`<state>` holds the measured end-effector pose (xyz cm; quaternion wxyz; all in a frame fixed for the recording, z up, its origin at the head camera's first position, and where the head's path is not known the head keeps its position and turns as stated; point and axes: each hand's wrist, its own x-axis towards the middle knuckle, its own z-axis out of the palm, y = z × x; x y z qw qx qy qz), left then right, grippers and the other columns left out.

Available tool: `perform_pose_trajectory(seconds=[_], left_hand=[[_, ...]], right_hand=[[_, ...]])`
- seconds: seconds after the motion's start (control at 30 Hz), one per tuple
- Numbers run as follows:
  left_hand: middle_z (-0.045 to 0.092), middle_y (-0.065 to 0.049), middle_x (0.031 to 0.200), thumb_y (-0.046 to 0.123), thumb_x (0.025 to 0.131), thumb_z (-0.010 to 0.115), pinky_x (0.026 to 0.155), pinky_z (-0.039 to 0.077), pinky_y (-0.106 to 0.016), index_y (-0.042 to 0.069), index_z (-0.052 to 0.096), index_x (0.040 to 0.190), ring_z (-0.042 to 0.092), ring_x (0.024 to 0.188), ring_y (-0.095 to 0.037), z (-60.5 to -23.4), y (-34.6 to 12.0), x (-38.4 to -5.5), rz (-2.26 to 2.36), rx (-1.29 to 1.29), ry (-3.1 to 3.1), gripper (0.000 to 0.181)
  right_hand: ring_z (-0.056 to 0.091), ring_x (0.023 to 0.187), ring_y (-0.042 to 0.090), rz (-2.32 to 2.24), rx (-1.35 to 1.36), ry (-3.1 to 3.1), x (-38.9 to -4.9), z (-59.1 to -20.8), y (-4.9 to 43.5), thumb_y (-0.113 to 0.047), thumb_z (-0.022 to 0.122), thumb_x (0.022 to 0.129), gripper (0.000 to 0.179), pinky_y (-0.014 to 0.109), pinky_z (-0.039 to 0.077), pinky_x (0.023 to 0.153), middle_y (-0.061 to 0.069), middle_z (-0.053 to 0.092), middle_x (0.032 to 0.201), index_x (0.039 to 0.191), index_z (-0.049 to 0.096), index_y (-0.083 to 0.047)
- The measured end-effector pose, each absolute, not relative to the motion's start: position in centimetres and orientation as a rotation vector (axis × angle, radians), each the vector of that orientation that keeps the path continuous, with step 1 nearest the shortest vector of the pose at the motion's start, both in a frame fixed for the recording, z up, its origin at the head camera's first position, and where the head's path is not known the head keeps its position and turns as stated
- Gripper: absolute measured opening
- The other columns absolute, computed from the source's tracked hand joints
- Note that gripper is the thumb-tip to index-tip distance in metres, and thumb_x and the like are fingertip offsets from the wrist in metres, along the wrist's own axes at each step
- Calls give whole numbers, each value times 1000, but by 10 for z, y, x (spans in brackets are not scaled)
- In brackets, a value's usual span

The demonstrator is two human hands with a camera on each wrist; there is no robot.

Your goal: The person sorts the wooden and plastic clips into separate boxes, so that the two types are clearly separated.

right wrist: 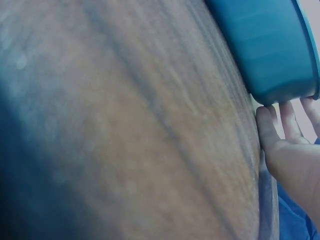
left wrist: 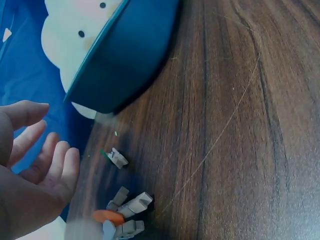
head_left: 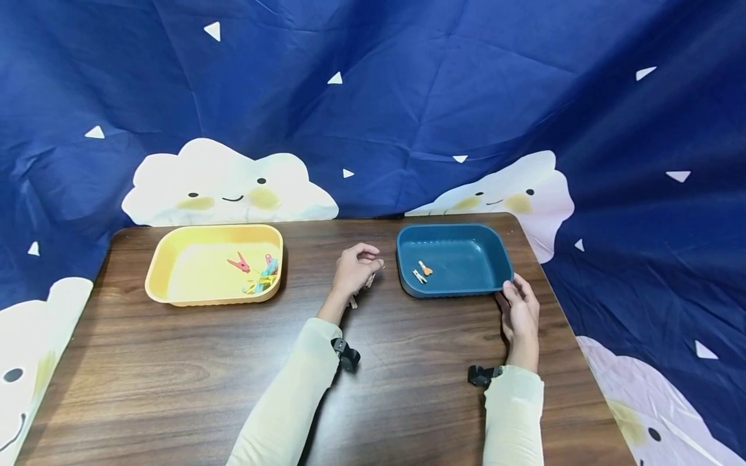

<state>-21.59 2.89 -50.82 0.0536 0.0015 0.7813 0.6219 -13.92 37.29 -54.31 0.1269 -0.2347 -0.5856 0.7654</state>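
My left hand (head_left: pixel 351 272) hovers over several small wooden clothespins (left wrist: pixel 136 204), its fingers loosely bent and nothing seen between them. One clothespin (left wrist: pixel 118 159) lies apart from the bunch, and an orange piece (left wrist: pixel 108 216) shows within it. In the head view the hand covers part of these pins. At the near right corner of the blue bin (head_left: pixel 460 290), my right hand (head_left: pixel 520 314) touches the wall with mostly straight fingers; some fingertips are hidden behind it. Inside that bin lie a plain clothespin (head_left: pixel 419 277) and another with an orange heart (head_left: pixel 427 270).
A yellow bin (head_left: pixel 212 234) stands at the table's far left. In its right part are a red clothespin (head_left: pixel 239 263) and several blue, yellow and pink ones. Behind the wooden table (head_left: pixel 175 369) hangs a blue cloth (head_left: pixel 384 97) with white clouds.
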Motion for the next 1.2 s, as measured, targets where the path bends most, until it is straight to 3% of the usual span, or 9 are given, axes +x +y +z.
perform_pose_trajectory(seconds=[0.23, 0.77, 1.07, 1.2], left_hand=[[73, -16, 107, 6, 85, 78, 90, 54, -38, -1, 72, 113, 69, 97, -28, -515, 26, -215, 1793, 7, 2421, 29], [70, -13, 110, 5, 79, 81, 88, 52, -36, 4, 71, 114, 64, 96, -25, -522, 29, -213, 1536, 118, 2551, 37], [71, -6, 105, 1, 76, 82, 90, 50, -39, 9, 74, 106, 62, 94, -21, -530, 38, -212, 1385, 146, 2662, 33], [68, -8, 103, 0, 77, 82, 94, 49, -45, 9, 73, 106, 63, 100, -28, -532, 41, -210, 1278, 143, 2740, 32]], right_hand=[[47, 125, 17, 2238, -683, -1693, -139, -542, 373, -11, 56, 104, 45, 38, 36, 115, 7, 48, 128, 146, 46, 0], [44, 131, 19, 2251, -684, -1694, -138, -542, 373, -11, 56, 104, 46, 40, 34, 117, 4, 50, 131, 147, 45, 0], [44, 130, 18, 2261, -685, -1699, -138, -541, 373, -10, 55, 104, 45, 41, 32, 118, 2, 49, 129, 147, 45, -1], [43, 131, 18, 2260, -688, -1706, -137, -540, 374, -11, 55, 105, 46, 41, 31, 119, 2, 49, 130, 148, 44, -2]])
